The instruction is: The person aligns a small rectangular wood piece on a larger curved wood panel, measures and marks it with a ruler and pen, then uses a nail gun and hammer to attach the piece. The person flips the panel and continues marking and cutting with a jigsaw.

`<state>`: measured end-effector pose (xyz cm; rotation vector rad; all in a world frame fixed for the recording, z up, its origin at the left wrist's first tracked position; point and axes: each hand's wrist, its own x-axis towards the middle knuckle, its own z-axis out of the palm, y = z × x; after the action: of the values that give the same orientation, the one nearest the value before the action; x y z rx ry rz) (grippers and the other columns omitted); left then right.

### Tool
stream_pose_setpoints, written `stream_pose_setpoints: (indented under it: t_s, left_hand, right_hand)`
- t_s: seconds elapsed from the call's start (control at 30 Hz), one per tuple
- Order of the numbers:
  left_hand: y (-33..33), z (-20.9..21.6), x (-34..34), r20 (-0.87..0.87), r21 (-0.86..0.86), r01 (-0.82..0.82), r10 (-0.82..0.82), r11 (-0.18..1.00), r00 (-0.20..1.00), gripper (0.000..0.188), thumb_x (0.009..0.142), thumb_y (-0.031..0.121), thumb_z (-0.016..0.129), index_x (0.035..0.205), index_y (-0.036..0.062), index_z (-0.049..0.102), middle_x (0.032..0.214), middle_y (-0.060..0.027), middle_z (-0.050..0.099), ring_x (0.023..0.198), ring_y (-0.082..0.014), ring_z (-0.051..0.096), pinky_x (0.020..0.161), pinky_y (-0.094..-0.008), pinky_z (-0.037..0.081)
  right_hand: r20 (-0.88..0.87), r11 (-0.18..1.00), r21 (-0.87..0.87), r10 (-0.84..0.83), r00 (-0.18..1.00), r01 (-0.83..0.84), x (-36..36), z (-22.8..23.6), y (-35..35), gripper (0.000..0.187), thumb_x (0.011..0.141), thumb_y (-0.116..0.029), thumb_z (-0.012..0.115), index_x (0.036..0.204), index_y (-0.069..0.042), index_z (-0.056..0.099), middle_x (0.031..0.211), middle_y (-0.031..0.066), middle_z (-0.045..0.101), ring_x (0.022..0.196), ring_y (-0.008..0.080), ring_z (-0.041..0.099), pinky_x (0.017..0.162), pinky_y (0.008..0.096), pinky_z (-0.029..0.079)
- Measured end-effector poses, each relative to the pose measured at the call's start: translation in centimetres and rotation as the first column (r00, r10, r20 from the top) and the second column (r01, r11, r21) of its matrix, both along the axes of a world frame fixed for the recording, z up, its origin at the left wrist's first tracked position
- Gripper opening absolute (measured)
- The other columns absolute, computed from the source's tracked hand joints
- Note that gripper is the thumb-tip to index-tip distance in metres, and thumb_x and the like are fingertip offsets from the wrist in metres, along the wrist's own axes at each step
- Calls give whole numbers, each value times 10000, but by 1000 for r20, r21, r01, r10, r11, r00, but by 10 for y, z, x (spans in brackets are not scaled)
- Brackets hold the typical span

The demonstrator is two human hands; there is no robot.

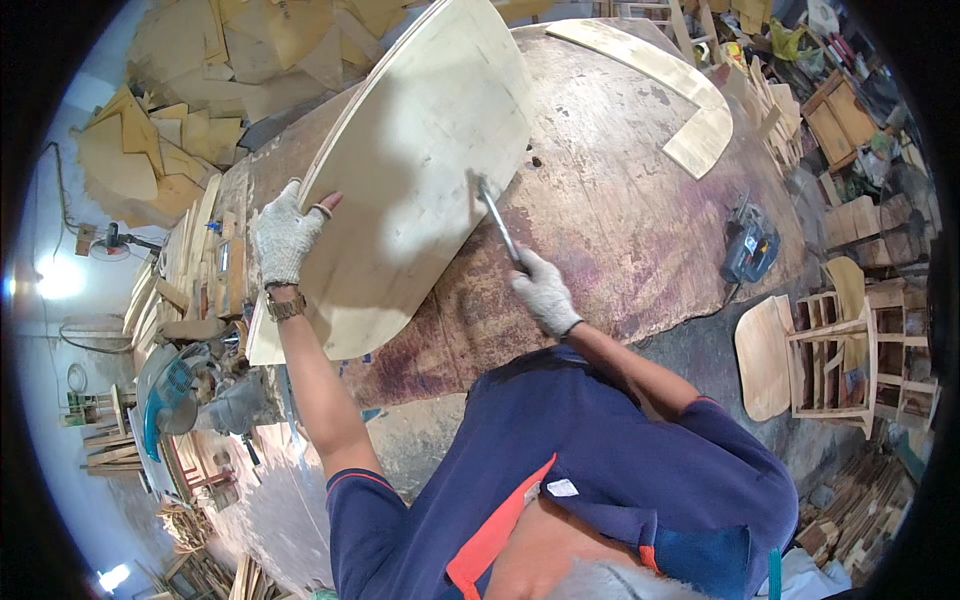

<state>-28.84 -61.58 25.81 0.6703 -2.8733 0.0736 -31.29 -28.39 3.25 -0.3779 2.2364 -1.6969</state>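
A large pale plywood panel (440, 150) with a curved outline stands tilted on the worn worktable (620, 230). My left hand (287, 235), in a white knit glove with bare fingertips, grips the panel's left edge, which looks layered. In my right hand (545, 293), also gloved, is a hammer (500, 222) with a metal shaft, held by its lower end. The hammer's head is at the panel's lower right edge, and I cannot tell if it touches. A dark shadow falls over the panel's face.
A curved plywood strip (660, 75) lies at the table's far right. Near the right edge sits a blue jigsaw (750, 250). A wooden chair frame (830, 350) stands on the floor at right. To the left is a saw with a teal guard (170, 400); offcuts (150, 150) lean behind.
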Motion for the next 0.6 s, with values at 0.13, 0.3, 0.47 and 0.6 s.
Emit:
stream_pose_setpoints:
  t_s: [0.13,0.3,0.47,0.6]
  left_hand:
    - [-1,-3,1,-38,32,30,-28,999,999,743,788,682,722,1078,0,684,754,-243,680,773,-425,692,684,-496,544]
    - [-6,-12,2,-155,-123,113,-132,986,979,673,800,659,725,1023,25,679,692,-224,672,722,-417,693,651,-503,542]
    - [1,-9,5,-91,-18,72,-73,997,993,668,808,663,714,1011,28,676,742,-228,691,755,-428,699,661,-506,546]
    - [5,-7,7,-89,-36,80,-82,996,993,667,812,660,713,1016,26,672,751,-239,689,767,-431,699,659,-513,543]
  right_hand:
    - [168,980,-191,-30,985,62,10,38,-59,576,926,-37,645,1485,-66,510,1122,54,696,828,79,566,762,232,503]
    - [9,914,-324,-256,967,245,-14,58,-92,559,923,-85,598,1475,-53,510,1097,164,730,843,189,673,771,331,541]
    - [-9,876,-263,-421,907,404,-127,76,-98,367,926,-136,595,1260,12,628,1092,171,707,985,285,689,886,394,544]
    - [-148,900,-206,-416,897,383,-102,88,-105,474,932,-59,569,1401,8,561,928,143,685,759,189,654,696,334,548]
